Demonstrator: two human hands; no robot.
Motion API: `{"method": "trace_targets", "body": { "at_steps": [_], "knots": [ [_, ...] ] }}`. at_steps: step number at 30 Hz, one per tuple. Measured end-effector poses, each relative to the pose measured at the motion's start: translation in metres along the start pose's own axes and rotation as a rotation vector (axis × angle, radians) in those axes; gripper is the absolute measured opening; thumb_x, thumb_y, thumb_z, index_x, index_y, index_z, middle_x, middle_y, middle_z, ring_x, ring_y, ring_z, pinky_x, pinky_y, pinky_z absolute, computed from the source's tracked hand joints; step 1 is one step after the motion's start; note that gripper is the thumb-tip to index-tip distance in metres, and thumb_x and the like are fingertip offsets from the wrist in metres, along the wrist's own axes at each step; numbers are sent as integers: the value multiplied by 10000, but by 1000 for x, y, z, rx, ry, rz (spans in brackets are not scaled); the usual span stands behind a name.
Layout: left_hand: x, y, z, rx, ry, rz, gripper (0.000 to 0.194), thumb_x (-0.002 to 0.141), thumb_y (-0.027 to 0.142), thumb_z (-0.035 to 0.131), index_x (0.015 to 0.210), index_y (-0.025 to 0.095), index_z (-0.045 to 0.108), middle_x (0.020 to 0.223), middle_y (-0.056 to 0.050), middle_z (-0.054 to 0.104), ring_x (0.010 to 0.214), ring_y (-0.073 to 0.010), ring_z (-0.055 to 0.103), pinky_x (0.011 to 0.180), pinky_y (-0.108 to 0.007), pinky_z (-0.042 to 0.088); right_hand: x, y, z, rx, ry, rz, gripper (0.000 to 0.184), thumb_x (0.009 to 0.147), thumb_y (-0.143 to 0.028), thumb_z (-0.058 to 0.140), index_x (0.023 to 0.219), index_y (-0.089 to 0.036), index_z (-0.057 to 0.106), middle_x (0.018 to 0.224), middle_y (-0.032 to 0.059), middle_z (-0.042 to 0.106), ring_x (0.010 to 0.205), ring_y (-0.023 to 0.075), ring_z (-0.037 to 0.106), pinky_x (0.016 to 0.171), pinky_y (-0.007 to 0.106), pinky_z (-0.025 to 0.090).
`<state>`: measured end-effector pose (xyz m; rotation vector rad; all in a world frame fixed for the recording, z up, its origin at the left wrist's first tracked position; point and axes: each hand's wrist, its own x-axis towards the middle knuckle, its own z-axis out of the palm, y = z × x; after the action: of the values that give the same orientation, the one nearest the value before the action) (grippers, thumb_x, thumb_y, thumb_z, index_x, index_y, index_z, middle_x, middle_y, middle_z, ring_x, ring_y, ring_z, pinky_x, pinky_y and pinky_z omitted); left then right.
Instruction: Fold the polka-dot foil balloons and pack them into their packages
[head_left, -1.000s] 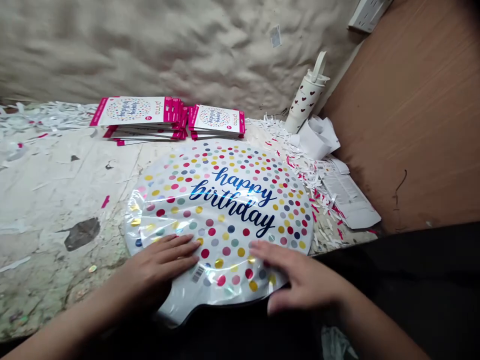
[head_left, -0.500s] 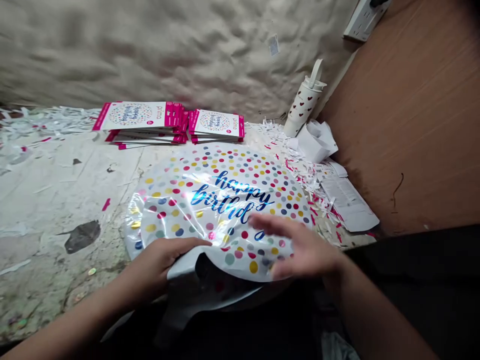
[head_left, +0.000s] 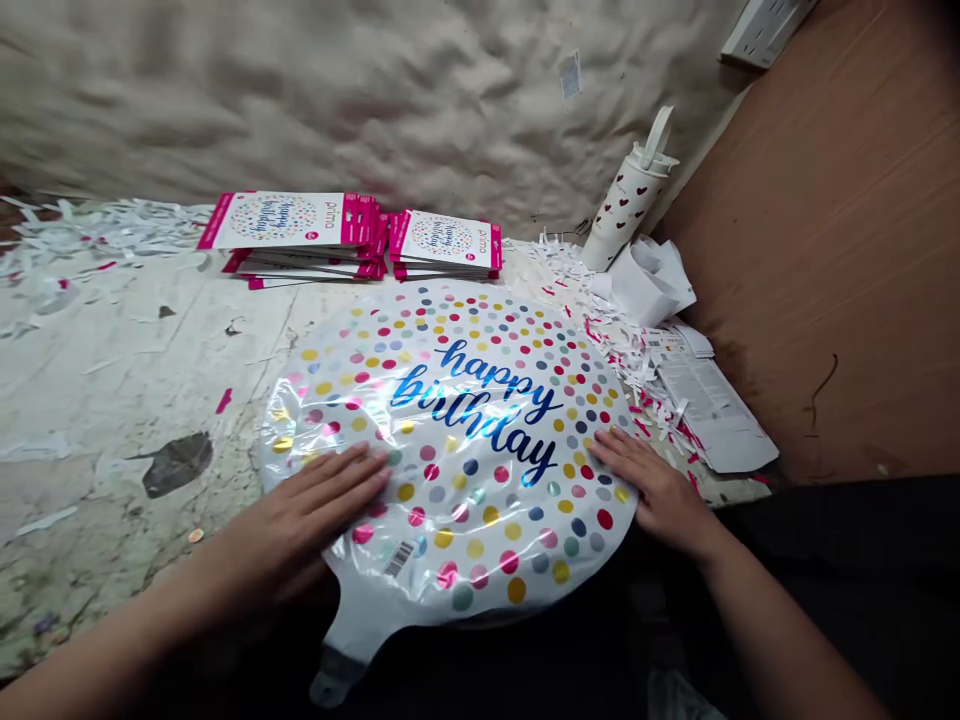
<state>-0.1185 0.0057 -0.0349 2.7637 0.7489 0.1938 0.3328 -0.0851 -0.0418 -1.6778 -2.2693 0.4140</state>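
Note:
A round white foil balloon point(head_left: 480, 450) with coloured dots and blue "happy birthday" lettering lies flat in front of me, its tail hanging past the table's near edge. Whether more balloons lie beneath it I cannot tell. My left hand point(head_left: 319, 505) rests on its lower left side, palm down with the fingers stretched out. On the right edge lies my right hand point(head_left: 656, 490), its fingers extended over the dots. Neither hand grips anything.
Two stacks of pink-and-white balloon packets point(head_left: 281, 220) stand at the back. A white tumbler with hearts point(head_left: 626, 205) is at the back right, near curled paper point(head_left: 649, 285), paper shreds and a flat printed sheet point(head_left: 712, 410). A brown panel point(head_left: 840, 280) borders the right side.
Half a second ago my left hand held up a folded near edge of a balloon; now the balloon lies flat with its tail showing. My right hand has moved right, onto the edge.

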Motion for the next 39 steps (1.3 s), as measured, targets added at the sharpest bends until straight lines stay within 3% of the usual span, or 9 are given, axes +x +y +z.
{"method": "trace_targets", "body": {
  "at_steps": [6,12,16,21,25,28,31,35,39],
  "knots": [
    [15,-35,-31,-326,-12,-406,388,885,309,320,1114,214,618,1117,-28,661,998,-228,619,862,-344,487,48,29,-31,436,3,331,329,808,-418,478,924,-181,676,947,76,702,917,228,636,838,373,486],
    [79,-49,-54,-5,77,-880,473,886,502,289,907,150,605,728,-55,646,718,-233,620,633,-318,483,132,51,-31,364,114,551,403,725,-575,498,697,-181,573,543,-32,542,505,120,486,484,228,385],
    [79,-28,-39,287,268,-669,495,896,424,306,1215,99,501,1188,-186,567,1101,-332,514,908,-483,393,152,55,-27,215,110,625,347,685,-535,566,662,-189,584,539,-36,515,534,124,480,512,229,370],
    [54,2,-2,231,-17,-374,616,885,521,304,1363,145,399,1409,-151,388,1309,-350,302,1015,-497,306,159,29,-38,-85,191,764,434,661,-489,648,934,-154,607,855,123,639,854,292,584,722,392,434],
    [48,3,8,234,-55,-442,678,817,645,361,1401,308,293,1483,-125,238,1335,-443,156,965,-641,234,157,-59,-8,-193,199,290,568,872,-405,409,1330,-72,362,1312,244,449,1201,342,431,955,523,332],
    [49,-1,8,234,-40,-439,661,816,633,381,1396,329,287,1478,-142,246,1326,-460,163,944,-648,239,144,-106,27,-104,-5,-41,627,794,-578,488,1352,-319,368,1431,-20,378,1289,211,371,1069,340,293],
    [48,-4,5,242,-44,-434,655,826,612,383,1400,316,278,1474,-164,245,1320,-471,168,935,-642,251,114,-86,31,-99,-76,26,650,798,-627,447,1359,-307,374,1444,-6,353,1313,230,339,1106,385,234],
    [62,5,-2,222,-78,-484,673,833,614,353,1396,246,325,1463,-187,260,1312,-471,194,944,-628,265,62,-24,-1,-229,106,398,630,915,-464,279,1374,-36,324,1394,260,351,1316,383,277,1028,648,154],
    [109,36,-1,198,-35,-415,761,861,600,298,1421,86,246,1477,-206,197,1357,-383,142,1048,-536,210,46,-28,-3,-309,104,341,563,902,-468,325,1376,-167,374,1333,200,460,1271,351,371,1015,526,298]
  ]
}}
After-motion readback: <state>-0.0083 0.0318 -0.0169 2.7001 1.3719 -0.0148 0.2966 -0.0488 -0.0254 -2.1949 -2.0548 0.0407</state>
